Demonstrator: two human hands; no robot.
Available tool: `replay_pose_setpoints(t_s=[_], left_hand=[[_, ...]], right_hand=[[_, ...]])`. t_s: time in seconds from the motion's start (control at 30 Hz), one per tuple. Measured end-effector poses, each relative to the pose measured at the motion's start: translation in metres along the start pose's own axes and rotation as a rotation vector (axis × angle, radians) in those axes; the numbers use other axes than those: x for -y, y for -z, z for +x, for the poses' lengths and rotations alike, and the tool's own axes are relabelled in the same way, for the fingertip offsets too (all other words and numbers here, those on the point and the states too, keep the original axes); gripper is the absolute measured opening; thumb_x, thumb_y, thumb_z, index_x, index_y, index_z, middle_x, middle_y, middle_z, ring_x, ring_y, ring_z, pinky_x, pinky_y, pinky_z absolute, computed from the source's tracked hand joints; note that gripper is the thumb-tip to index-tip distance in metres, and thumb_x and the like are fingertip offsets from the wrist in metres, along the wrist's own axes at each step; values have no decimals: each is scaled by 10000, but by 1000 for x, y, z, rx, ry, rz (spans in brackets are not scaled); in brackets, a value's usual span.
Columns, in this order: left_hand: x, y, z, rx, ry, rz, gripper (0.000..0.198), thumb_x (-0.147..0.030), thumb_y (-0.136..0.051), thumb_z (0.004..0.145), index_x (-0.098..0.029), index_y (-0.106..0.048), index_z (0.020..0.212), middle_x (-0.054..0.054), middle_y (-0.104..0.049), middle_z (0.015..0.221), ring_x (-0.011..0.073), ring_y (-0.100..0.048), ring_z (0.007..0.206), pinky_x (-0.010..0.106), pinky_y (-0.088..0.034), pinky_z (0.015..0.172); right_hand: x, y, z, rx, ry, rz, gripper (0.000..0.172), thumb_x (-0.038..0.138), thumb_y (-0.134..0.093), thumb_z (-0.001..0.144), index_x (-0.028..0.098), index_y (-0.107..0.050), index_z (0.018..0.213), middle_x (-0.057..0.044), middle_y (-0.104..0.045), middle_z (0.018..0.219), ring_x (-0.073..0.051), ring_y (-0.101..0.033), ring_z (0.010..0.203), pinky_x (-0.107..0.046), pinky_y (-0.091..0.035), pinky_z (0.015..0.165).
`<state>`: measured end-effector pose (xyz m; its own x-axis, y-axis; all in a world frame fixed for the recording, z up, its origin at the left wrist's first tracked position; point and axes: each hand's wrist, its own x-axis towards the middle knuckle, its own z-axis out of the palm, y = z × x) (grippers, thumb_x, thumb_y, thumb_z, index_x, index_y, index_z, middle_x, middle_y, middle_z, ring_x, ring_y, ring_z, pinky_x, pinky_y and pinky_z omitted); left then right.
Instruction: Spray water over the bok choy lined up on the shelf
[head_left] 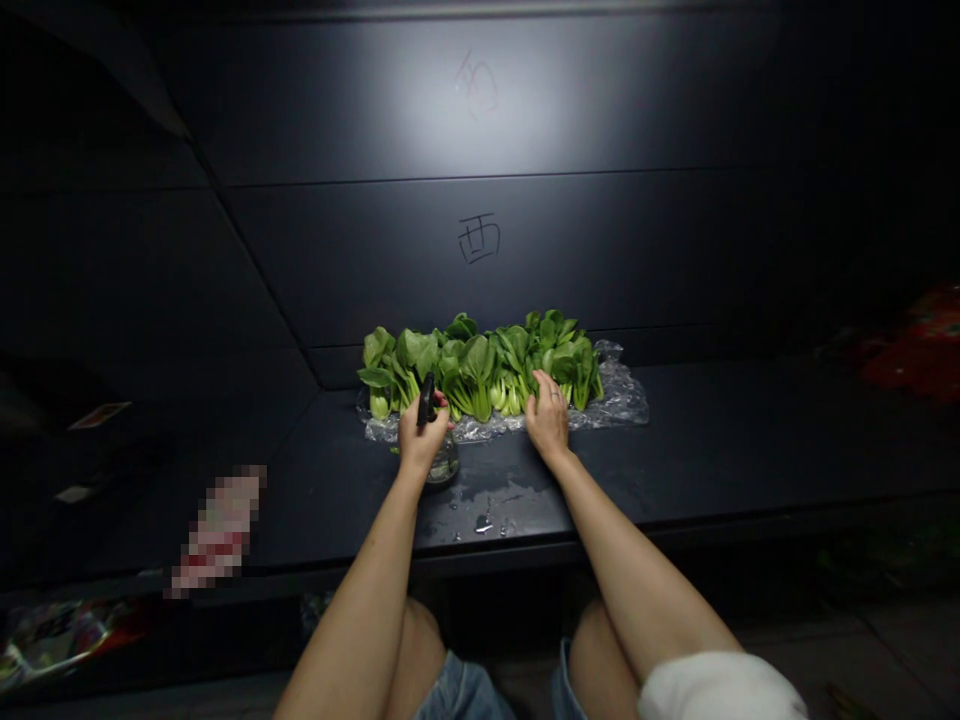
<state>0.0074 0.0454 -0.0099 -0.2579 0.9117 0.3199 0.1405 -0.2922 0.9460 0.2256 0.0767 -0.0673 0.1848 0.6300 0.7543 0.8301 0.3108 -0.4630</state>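
Observation:
A row of green bok choy (476, 375) stands close together against the dark back panel, leaves up and pale stems down. Clear plastic wrap (622, 392) lies crinkled beneath the bunches and spreads out past their right end. My left hand (424, 430) is closed around the black-topped neck of a clear spray bottle (444, 468), just in front of the greens. On the right, my right hand (549, 415) rests with fingers extended against the front of the bok choy, holding nothing. The bottle's lower part is partly hidden by my left wrist.
Water drops (484, 523) wet the dark shelf (720, 440) between my forearms. A pixelated patch (221, 530) covers something at the shelf's left front. Red items (919, 345) sit far right, and plastic-wrapped packages (64, 635) lie below at lower left.

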Motion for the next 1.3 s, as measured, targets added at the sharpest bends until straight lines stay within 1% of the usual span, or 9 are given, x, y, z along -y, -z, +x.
replay_pose_setpoints(t_s=[0.13,0.3,0.4,0.57,0.67,0.77,0.9,1.13,1.3], left_hand=[[-2,0,0,6,6,-5,177,-215,-601,652,-174,-621,824,16,-655,823,120,-619,551,251,-557,520],[-7,2,0,-61,-8,-22,231,-170,-589,657,-175,-635,884,9,-651,817,119,-632,600,220,-545,506],[-7,7,1,-87,4,-17,246,-159,-591,659,-169,-635,901,18,-655,835,123,-635,611,223,-548,506],[-1,17,4,-107,3,-16,180,-208,-619,690,-163,-627,864,15,-648,792,123,-629,589,246,-567,524],[1,21,5,-134,6,48,174,-223,-623,695,-159,-633,857,20,-665,812,116,-630,540,243,-556,519],[0,24,6,-161,-5,63,205,-191,-601,686,-157,-642,884,30,-681,863,112,-636,542,232,-553,518],[-1,30,6,-208,-7,26,247,-142,-588,658,-155,-648,898,31,-673,838,128,-652,603,220,-555,506],[-1,44,9,-197,30,62,172,-155,-591,665,-161,-626,833,3,-655,769,128,-635,497,244,-546,489],[-3,46,9,-227,37,57,205,-153,-594,673,-153,-633,875,25,-675,812,137,-651,551,253,-558,509]], right_hand=[[1,-1,0,3,3,-1,503,133,-390,875,105,-508,1363,-176,-561,1379,-246,-478,1325,-444,-401,1106],[3,-2,-1,-2,3,-4,497,134,-387,880,114,-512,1361,-171,-556,1385,-245,-476,1329,-445,-398,1110],[6,-2,-1,-4,4,-5,494,135,-385,880,108,-512,1356,-179,-542,1398,-245,-461,1339,-449,-392,1117],[12,-6,-1,-7,21,-16,492,131,-386,880,114,-517,1354,-166,-543,1400,-241,-450,1349,-439,-383,1125],[16,-10,-2,4,31,-26,491,132,-395,878,105,-520,1352,-170,-543,1400,-244,-453,1344,-438,-384,1122],[19,-13,-3,12,40,-30,489,131,-393,882,99,-520,1354,-173,-543,1402,-243,-455,1341,-434,-383,1122],[22,-17,-5,5,58,-18,484,128,-389,883,94,-527,1346,-173,-550,1396,-244,-457,1339,-432,-378,1126],[26,-22,-7,27,67,12,491,129,-402,880,116,-516,1357,-170,-543,1405,-247,-456,1339,-442,-390,1109],[31,-25,-9,42,77,17,492,129,-398,883,116,-511,1362,-168,-540,1409,-245,-450,1348,-434,-385,1111]])
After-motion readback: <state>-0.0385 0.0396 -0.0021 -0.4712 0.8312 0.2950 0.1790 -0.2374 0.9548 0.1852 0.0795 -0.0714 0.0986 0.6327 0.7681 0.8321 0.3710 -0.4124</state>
